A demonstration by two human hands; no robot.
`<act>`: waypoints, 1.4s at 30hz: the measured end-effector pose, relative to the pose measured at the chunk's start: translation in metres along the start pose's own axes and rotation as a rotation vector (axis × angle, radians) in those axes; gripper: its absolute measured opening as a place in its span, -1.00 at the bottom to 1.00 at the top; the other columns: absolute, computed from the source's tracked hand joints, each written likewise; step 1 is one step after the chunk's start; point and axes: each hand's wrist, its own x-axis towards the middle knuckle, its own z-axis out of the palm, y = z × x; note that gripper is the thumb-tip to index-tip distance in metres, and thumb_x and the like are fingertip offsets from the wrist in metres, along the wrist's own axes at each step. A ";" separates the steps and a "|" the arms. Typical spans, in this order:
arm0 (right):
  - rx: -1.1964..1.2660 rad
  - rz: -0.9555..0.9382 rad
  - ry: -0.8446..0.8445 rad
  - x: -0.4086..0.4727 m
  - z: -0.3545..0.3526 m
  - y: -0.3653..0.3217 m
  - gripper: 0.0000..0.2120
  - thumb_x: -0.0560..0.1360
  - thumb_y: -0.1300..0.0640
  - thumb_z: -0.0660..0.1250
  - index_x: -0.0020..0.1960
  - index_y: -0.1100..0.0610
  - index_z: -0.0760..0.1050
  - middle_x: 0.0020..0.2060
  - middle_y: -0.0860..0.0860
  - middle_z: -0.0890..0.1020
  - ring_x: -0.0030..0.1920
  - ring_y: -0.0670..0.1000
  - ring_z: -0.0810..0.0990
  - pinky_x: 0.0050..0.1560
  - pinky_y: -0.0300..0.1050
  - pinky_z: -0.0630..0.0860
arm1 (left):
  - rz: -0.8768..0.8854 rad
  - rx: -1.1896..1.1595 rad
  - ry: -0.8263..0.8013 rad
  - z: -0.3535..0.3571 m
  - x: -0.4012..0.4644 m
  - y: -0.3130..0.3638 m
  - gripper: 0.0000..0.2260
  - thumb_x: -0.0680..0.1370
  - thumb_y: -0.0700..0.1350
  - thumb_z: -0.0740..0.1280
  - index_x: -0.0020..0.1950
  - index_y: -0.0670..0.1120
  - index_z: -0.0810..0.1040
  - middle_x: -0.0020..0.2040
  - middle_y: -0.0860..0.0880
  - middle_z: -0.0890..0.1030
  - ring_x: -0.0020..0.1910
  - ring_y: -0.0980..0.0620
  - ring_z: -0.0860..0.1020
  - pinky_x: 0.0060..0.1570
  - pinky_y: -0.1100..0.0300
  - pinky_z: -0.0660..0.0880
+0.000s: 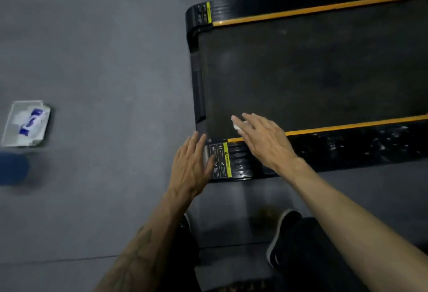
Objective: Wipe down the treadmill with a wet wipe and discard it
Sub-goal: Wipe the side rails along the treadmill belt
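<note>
Two hands reach over the near rear corner of the treadmill point(301, 71). The right hand point(266, 141) lies flat with fingers straight, pressing a white wet wipe point(236, 123) onto the dark belt just beside the orange stripe. The left hand point(192, 164) is spread, fingers straight, touching the corner by the warning label point(221, 160). Well apart on the grey floor point(104, 60) sits a clear tray point(14, 115) holding a blue-and-white wipe packet point(32, 121).

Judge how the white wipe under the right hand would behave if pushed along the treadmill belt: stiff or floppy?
Likely floppy: the wet wipe shows as a crumpled white wad under the right hand. It probably weighs little, since flat fingers cover nearly all of it. On the dark treadmill belt it may drag and bunch rather than glide.
</note>
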 end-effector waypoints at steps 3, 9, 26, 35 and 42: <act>-0.102 -0.133 -0.004 -0.005 0.111 -0.002 -0.58 0.63 0.12 0.31 0.47 0.12 0.48 0.29 0.17 0.62 0.28 0.19 0.61 0.25 0.10 0.56 | -0.054 -0.018 -0.007 0.089 0.015 -0.029 -0.43 0.69 0.15 0.15 0.66 -0.05 0.18 0.65 -0.13 0.20 0.60 -0.13 0.23 0.56 -0.02 0.18; -0.117 -0.240 -0.067 -0.046 0.281 -0.018 -0.52 0.65 0.05 0.05 0.44 0.22 0.51 0.45 0.23 0.49 0.44 0.27 0.48 0.42 0.21 0.45 | -0.267 -0.230 0.069 0.226 0.024 -0.064 -0.48 0.69 0.04 0.25 0.61 -0.12 0.28 0.63 -0.15 0.25 0.59 -0.13 0.26 0.53 0.03 0.22; 0.012 -0.034 -0.053 -0.072 0.302 -0.057 -0.27 0.51 -0.14 0.12 0.60 0.18 0.27 0.61 0.14 0.23 0.60 0.13 0.23 0.61 0.11 0.11 | -0.170 -0.295 0.174 0.250 0.012 -0.079 -0.44 0.71 0.13 0.19 0.67 -0.01 0.18 0.69 -0.01 0.09 0.63 -0.01 0.16 0.53 0.04 0.22; 0.012 -0.118 -0.065 -0.071 0.308 -0.048 -0.20 0.51 -0.14 0.12 0.67 0.16 0.07 0.66 0.11 0.04 0.65 0.12 0.03 0.62 0.09 -0.07 | -0.116 -0.331 0.155 0.246 0.012 -0.097 -0.48 0.70 0.04 0.26 0.65 0.00 0.25 0.68 0.01 0.16 0.61 0.01 0.23 0.52 0.08 0.21; -0.057 -0.194 -0.018 -0.085 0.320 -0.063 -0.14 0.43 -0.07 0.30 0.65 0.17 0.14 0.65 0.10 0.14 0.64 0.16 0.11 0.59 0.17 0.04 | -0.147 -0.628 0.242 0.242 0.016 -0.128 -0.66 0.70 -0.15 0.25 0.48 -0.10 0.51 0.43 -0.08 0.56 0.40 -0.03 0.53 0.44 -0.01 0.42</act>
